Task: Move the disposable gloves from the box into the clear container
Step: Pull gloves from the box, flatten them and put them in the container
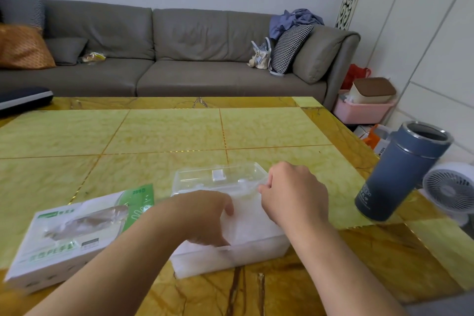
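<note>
From the head view, a thick whitish stack of disposable gloves (246, 228) is seen lying inside the clear container (230, 256), its lid (218, 177) hinged back. The stack is pressed down by the curled left hand (205, 215); the container's far edge is pinched by the right hand (292, 192). In the box (69, 236) alongside, some plastic is left showing at the opening, so the transfer is judged nearly done, with closing left.
</note>
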`<state>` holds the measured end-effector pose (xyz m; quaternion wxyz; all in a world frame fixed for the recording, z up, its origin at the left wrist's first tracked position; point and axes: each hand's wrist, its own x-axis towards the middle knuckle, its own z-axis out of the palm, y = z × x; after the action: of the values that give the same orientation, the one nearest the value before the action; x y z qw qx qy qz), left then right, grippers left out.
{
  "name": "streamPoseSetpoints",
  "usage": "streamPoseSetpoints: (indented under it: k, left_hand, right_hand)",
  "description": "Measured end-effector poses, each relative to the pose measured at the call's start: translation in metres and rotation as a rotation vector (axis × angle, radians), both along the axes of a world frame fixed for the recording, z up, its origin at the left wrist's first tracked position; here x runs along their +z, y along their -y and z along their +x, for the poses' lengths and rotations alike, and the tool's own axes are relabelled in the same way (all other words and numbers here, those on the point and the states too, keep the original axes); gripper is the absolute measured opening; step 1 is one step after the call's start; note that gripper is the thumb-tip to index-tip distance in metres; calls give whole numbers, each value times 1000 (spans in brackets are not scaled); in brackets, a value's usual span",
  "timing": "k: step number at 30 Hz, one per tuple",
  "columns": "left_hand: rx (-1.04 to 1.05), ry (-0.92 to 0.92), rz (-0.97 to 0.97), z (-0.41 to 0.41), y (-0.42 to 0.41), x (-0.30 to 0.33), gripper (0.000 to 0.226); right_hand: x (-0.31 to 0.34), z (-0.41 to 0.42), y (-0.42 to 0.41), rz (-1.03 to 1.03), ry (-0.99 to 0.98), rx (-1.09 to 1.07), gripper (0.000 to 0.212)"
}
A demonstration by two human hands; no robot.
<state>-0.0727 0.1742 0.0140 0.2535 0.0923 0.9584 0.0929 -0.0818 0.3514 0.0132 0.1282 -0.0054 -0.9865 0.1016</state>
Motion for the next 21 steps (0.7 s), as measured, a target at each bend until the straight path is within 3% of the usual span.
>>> streamPoseSetpoints:
  k: [5, 8, 10, 12, 15, 18, 21]
  left_hand:
    - [-61, -85, -25, 4, -3, -8, 58]
    - [-70, -110, -24, 4, -2, -10, 51]
    - [-113, -129, -36, 6, -3, -8, 36]
    - [-139, -140, -34, 8, -4, -6, 31]
    - [-93, -132, -9, 9, -1, -5, 53]
    - [-92, -94, -5, 13, 1, 5, 62]
    - [-91, -108, -29, 21, 4, 18, 64]
  right_hand:
    - [22, 16, 6, 16, -2, 34, 28]
    - [41, 32, 19, -42, -67, 247, 18]
    - [43, 39, 30, -100, 68, 364, 7]
    - [37, 41, 35, -72, 235, 373, 12]
    - [35, 39, 32, 93, 408, 339, 17]
    - [31, 34, 28, 93, 470, 274, 22]
    - [22, 28, 29, 103, 506, 224, 46]
